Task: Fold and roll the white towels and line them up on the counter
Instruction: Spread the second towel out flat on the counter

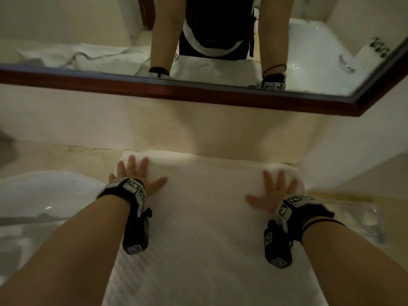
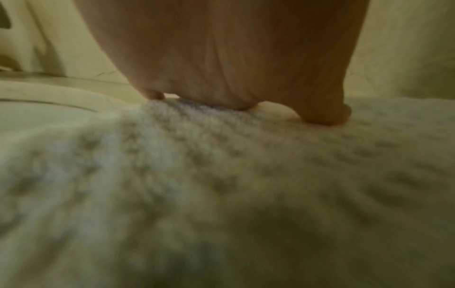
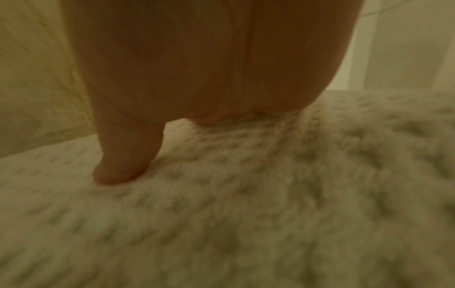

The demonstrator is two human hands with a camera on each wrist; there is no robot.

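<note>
The towel lies spread on the desk, its far edge thick and rounded below the wall. The left hand presses flat on the far left corner, fingers straight and splayed, gripping nothing. The right hand lies flat near the far right corner, fingers likewise spread and released. A sink sits left of the towel. A mirror hangs above.
</note>
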